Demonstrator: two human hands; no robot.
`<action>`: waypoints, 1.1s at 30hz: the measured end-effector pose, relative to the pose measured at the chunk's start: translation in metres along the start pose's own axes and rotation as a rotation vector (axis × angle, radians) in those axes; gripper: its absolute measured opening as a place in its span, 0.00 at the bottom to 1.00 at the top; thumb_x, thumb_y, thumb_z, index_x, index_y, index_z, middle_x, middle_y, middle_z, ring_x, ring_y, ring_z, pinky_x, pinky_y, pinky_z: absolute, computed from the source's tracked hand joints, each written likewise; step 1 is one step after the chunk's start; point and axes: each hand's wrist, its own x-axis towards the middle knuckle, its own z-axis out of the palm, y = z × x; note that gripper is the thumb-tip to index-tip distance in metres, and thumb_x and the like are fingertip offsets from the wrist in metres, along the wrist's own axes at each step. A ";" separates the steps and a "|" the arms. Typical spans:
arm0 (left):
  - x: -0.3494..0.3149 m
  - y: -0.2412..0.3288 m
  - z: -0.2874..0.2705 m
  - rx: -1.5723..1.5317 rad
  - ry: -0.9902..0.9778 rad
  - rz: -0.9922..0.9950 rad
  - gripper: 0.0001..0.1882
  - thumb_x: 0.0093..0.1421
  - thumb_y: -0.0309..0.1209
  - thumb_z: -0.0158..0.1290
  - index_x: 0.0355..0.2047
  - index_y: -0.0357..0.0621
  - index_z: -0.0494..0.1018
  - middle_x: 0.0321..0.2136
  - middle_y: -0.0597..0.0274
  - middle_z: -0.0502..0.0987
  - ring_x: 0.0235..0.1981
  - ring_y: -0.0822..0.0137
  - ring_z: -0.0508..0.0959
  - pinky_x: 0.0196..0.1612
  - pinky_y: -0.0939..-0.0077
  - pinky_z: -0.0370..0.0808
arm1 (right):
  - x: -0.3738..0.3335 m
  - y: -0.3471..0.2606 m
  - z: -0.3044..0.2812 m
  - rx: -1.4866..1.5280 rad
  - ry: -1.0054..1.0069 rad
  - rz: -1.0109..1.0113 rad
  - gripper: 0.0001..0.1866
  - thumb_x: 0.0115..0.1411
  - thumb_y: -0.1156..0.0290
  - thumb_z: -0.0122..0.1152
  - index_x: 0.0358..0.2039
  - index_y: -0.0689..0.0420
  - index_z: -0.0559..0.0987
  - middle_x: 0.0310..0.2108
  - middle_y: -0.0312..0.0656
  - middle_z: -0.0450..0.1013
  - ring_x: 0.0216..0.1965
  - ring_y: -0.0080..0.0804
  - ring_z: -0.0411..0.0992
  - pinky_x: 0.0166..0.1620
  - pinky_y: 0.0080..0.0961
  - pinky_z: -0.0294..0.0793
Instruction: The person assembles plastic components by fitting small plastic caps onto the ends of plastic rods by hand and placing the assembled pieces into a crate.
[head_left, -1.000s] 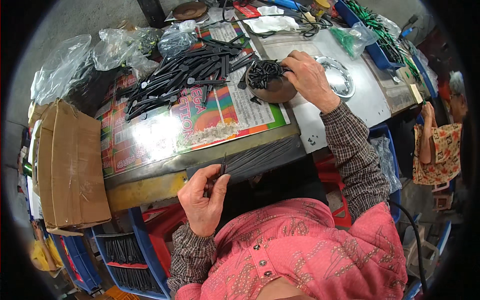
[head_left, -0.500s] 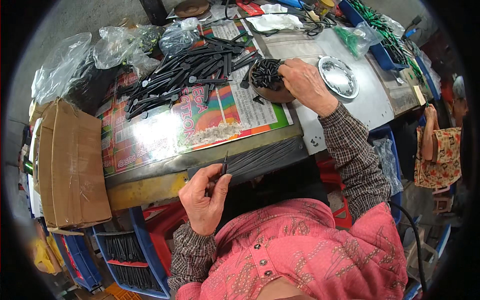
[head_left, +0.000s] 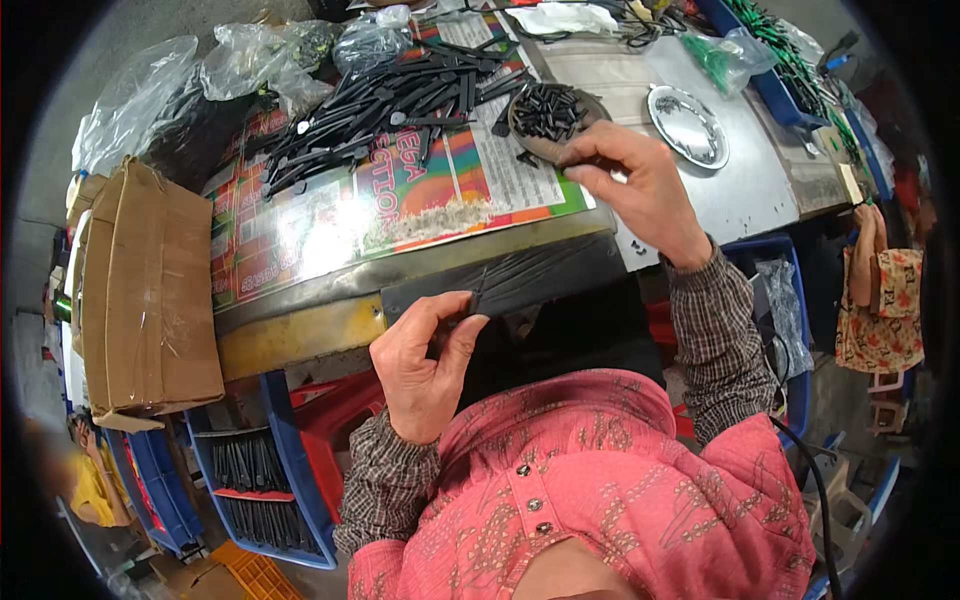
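Observation:
My left hand (head_left: 425, 365) is raised just in front of the table edge. Thumb and forefinger pinch a thin dark pointed piece (head_left: 478, 288), its tip upward. Beside the near rim of a round bowl (head_left: 597, 108), my right hand (head_left: 645, 190) has its thumb and fingertips drawn together; whatever is between them is too small to make out. Short black tube-like pieces (head_left: 552, 110) fill the bowl. Left of it lies a heap of long black plastic stakes (head_left: 400, 105) with rounded heads, spread over a colourful printed sheet (head_left: 330, 250).
A shiny plate (head_left: 690, 130) holding small bits is to the right. At the left stand a cardboard box (head_left: 150, 300) and clear plastic bags (head_left: 140, 100). Blue crates (head_left: 270, 490) with black pieces sit below the table. Another person (head_left: 875, 290) is at the far right.
My right hand has drawn back from inside the bowl toward me, past its near rim. My left hand has shifted slightly right and up, still pinching the pointed piece. The view has tilted a little.

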 end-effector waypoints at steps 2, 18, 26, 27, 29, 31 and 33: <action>-0.002 0.005 0.001 -0.030 0.005 -0.011 0.08 0.57 0.23 0.61 0.36 0.34 0.76 0.23 0.70 0.73 0.23 0.81 0.69 0.26 0.87 0.66 | -0.014 -0.015 0.005 0.156 -0.035 -0.034 0.06 0.56 0.81 0.58 0.35 0.65 0.79 0.29 0.35 0.72 0.29 0.19 0.70 0.32 0.19 0.70; -0.013 0.020 0.005 0.013 -0.051 0.014 0.09 0.51 0.21 0.62 0.34 0.36 0.76 0.25 0.56 0.77 0.23 0.65 0.77 0.27 0.76 0.73 | -0.044 -0.052 0.028 0.469 -0.200 -0.104 0.07 0.56 0.84 0.60 0.36 0.66 0.79 0.36 0.43 0.72 0.31 0.23 0.72 0.33 0.17 0.75; -0.013 0.014 0.005 0.073 -0.048 0.081 0.08 0.53 0.21 0.61 0.35 0.35 0.77 0.25 0.60 0.77 0.23 0.75 0.75 0.27 0.81 0.70 | -0.041 -0.055 0.029 0.249 -0.198 -0.231 0.07 0.52 0.81 0.63 0.34 0.63 0.80 0.31 0.42 0.73 0.32 0.31 0.74 0.34 0.23 0.73; -0.012 0.014 0.005 0.071 -0.049 0.078 0.08 0.53 0.21 0.61 0.35 0.35 0.77 0.25 0.60 0.77 0.23 0.75 0.75 0.27 0.81 0.70 | -0.041 -0.055 0.029 0.258 -0.221 -0.226 0.08 0.51 0.82 0.63 0.34 0.63 0.80 0.31 0.42 0.73 0.32 0.33 0.74 0.35 0.25 0.73; -0.011 0.014 0.004 0.112 -0.056 0.145 0.08 0.54 0.21 0.61 0.35 0.35 0.77 0.26 0.60 0.78 0.24 0.75 0.75 0.28 0.81 0.71 | -0.042 -0.053 0.030 0.270 -0.246 -0.221 0.09 0.50 0.82 0.63 0.35 0.62 0.79 0.31 0.42 0.73 0.33 0.34 0.74 0.35 0.26 0.73; -0.010 0.013 0.005 0.092 -0.056 0.142 0.09 0.52 0.20 0.61 0.35 0.36 0.77 0.26 0.57 0.77 0.25 0.67 0.77 0.29 0.77 0.72 | -0.042 -0.051 0.033 0.285 -0.290 -0.222 0.09 0.52 0.82 0.62 0.35 0.63 0.79 0.31 0.41 0.72 0.30 0.31 0.73 0.33 0.24 0.73; -0.011 0.012 0.004 0.072 -0.053 0.140 0.11 0.49 0.20 0.62 0.35 0.36 0.77 0.26 0.53 0.77 0.26 0.59 0.79 0.29 0.73 0.74 | -0.043 -0.050 0.032 0.360 -0.339 -0.148 0.08 0.53 0.82 0.62 0.36 0.64 0.79 0.31 0.41 0.72 0.30 0.28 0.73 0.32 0.22 0.72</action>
